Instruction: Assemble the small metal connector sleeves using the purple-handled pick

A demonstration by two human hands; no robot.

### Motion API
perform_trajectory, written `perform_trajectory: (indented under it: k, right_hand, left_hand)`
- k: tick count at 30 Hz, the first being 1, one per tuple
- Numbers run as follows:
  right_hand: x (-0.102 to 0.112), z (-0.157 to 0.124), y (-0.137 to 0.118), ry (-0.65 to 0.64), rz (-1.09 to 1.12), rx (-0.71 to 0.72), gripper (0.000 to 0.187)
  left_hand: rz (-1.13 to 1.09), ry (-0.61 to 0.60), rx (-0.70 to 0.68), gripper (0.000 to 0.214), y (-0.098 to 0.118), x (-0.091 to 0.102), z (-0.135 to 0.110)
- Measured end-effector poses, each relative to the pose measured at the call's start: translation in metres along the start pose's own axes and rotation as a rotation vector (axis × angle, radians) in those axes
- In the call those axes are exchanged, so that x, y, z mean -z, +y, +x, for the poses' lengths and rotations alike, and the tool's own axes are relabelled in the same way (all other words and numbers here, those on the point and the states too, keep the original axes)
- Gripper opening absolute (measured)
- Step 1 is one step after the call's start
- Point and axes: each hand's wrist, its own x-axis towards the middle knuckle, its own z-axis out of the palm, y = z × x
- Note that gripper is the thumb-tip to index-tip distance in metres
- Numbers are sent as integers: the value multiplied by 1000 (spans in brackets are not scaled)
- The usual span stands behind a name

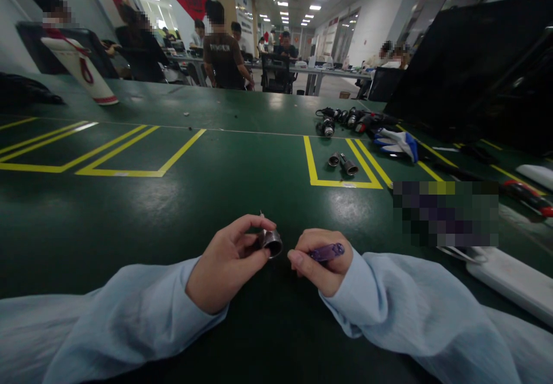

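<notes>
My left hand (227, 260) is closed round a short grey metal ring-like cylinder (271, 242), its open end turned towards the right. My right hand (320, 263) is closed on a slim purple tool (327, 251) that lies across its fingers, pointing right. The two hands sit close together, low over the green table (173, 211), with a small gap between the cylinder and the right fingertips. Both arms wear light blue sleeves.
Two small metal cylinders (343, 163) lie in a yellow-taped box. Behind them lie several dark parts (341, 120) and a blue-and-white glove (400, 144). A white flat device (514, 280) and a red-handled tool (529, 197) are at right, dark monitors (475, 67) beyond. People work at far desks.
</notes>
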Motion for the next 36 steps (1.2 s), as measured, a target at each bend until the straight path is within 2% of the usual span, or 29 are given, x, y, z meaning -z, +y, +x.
perform_trajectory:
  k: [4, 9, 15, 19, 24, 32, 36]
  right_hand:
    - [0, 0, 0, -8, -12, 43, 24]
    - [1, 0, 3, 48, -30, 65, 24]
    - [2, 2, 1, 115, 20, -104, 27]
    - [3, 2, 1, 151, 87, -238, 29]
    - [5, 3, 2, 108, 61, -277, 28]
    - [5, 2, 4, 56, -11, -202, 28]
    - [4, 2, 3, 97, -94, 32, 25]
  left_hand:
    - [-35, -26, 50, 28, 2, -4, -5]
    - [-31, -68, 68, 30, 0, -7, -9]
    - [4, -90, 69, 29, -1, -6, -8]
    - [14, -62, 67, 29, 3, -5, -6]
    - [18, -30, 59, 30, 6, -3, -4]
    - [-28, -9, 51, 29, 4, -2, -4]
    - [-130, 70, 25, 27, 5, 3, 3]
